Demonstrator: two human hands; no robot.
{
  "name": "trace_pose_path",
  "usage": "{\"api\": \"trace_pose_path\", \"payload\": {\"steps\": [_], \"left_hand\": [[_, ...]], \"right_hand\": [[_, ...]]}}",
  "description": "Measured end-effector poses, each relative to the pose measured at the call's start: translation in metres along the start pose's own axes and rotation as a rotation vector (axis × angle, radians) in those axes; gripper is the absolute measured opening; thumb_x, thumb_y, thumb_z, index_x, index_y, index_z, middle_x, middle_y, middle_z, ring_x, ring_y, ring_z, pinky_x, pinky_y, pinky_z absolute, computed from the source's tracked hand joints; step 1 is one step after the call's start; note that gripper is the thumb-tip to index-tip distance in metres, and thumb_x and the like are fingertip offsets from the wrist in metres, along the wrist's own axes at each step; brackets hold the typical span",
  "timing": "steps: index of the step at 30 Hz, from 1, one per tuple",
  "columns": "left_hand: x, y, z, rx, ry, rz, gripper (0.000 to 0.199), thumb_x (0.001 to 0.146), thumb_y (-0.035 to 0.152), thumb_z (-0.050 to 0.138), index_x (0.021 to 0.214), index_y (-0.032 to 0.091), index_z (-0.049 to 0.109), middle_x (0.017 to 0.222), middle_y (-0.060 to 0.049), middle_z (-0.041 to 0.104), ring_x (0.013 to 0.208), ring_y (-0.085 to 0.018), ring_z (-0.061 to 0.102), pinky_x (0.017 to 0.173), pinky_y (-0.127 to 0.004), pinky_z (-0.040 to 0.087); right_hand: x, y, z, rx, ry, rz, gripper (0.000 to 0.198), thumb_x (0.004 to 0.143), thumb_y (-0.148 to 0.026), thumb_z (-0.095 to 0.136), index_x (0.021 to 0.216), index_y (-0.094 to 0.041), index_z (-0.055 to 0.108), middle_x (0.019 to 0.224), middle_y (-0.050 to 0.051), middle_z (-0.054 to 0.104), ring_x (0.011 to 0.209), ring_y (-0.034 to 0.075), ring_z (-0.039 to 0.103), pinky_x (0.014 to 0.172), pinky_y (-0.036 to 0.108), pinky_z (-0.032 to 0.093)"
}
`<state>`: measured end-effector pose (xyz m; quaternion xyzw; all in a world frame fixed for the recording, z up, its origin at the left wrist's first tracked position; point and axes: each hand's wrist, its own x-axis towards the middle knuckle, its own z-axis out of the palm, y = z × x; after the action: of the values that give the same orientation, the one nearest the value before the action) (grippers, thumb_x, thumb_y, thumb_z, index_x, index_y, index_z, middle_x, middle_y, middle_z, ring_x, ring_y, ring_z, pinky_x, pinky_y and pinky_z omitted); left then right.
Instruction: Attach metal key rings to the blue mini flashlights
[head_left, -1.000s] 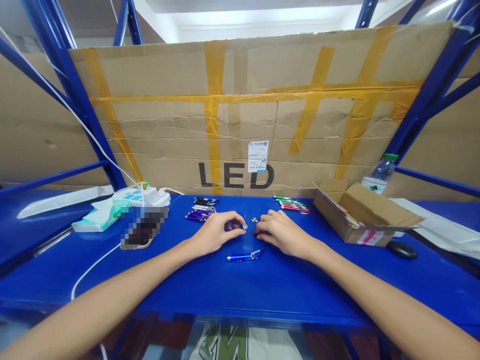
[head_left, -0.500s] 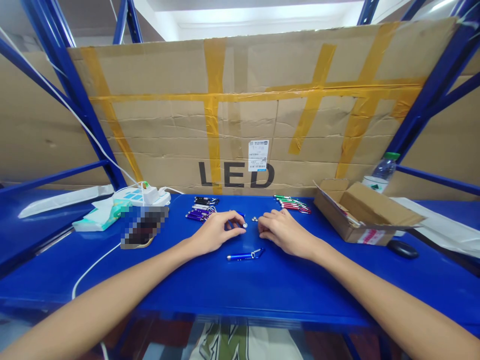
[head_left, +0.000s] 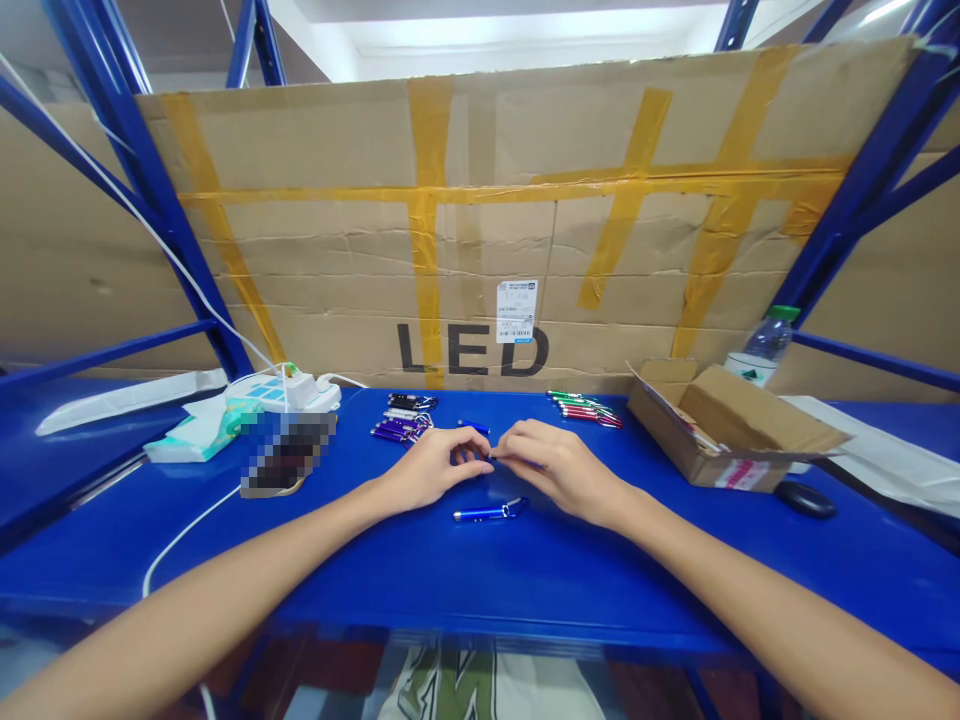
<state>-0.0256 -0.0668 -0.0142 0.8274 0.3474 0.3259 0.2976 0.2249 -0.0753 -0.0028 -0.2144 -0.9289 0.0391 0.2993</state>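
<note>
My left hand (head_left: 431, 468) is closed in a pinch, thumb and index fingertip on a small silvery button cell that is almost wholly covered now. From the right, my right hand (head_left: 562, 468) reaches over with its fingers pressed together, and its fingertips meet those of the left. Whatever the right fingertips grip is hidden. Just in front of the hands lies a blue penlight with a clip (head_left: 484, 513). A blue tube part (head_left: 474, 426) rests behind the left fingers.
Purple, silver and black penlights (head_left: 401, 425) lie behind my left hand; green and red ones (head_left: 585, 408) lie at the back right. An open cardboard box (head_left: 705, 430), a black mouse (head_left: 805, 498) and a bottle (head_left: 761, 345) stand right. Left are a phone (head_left: 291, 455) and power strip (head_left: 281, 391).
My right hand has moved left, from the small silvery discs on the table to the left fingertips. The left hand has barely moved and keeps its pinch.
</note>
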Motion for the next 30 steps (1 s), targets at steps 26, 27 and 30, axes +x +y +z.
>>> {"api": "trace_pose_path", "payload": {"steps": [26,27,30], "left_hand": [[0.001,0.002,-0.003,0.118,0.031,0.049,0.021,0.100,0.035,0.069,0.112,0.018,0.073,0.102,-0.005,0.077,0.086,-0.018,0.069,0.080,-0.029,0.054],[0.000,0.003,-0.003,0.120,0.029,0.065,0.022,0.101,0.035,0.068,0.113,0.018,0.073,0.104,-0.005,0.077,0.087,-0.018,0.069,0.082,-0.030,0.054],[-0.002,0.008,-0.002,0.132,0.017,0.103,0.025,0.104,0.037,0.064,0.117,0.019,0.073,0.108,-0.007,0.075,0.093,-0.019,0.067,0.088,-0.032,0.053]], "right_hand": [[0.001,0.007,-0.016,-0.045,-0.203,0.323,0.010,0.107,-0.017,0.052,0.108,-0.021,0.060,0.101,0.006,0.075,0.087,0.021,0.068,0.076,0.030,0.046],[0.002,0.006,-0.015,0.001,-0.141,0.304,0.010,0.108,-0.020,0.051,0.112,-0.022,0.060,0.103,0.006,0.075,0.088,0.021,0.068,0.078,0.030,0.048],[0.005,0.002,-0.012,0.084,-0.045,0.239,0.013,0.111,-0.029,0.052,0.116,-0.023,0.061,0.109,0.007,0.074,0.093,0.021,0.069,0.084,0.032,0.051]]}}
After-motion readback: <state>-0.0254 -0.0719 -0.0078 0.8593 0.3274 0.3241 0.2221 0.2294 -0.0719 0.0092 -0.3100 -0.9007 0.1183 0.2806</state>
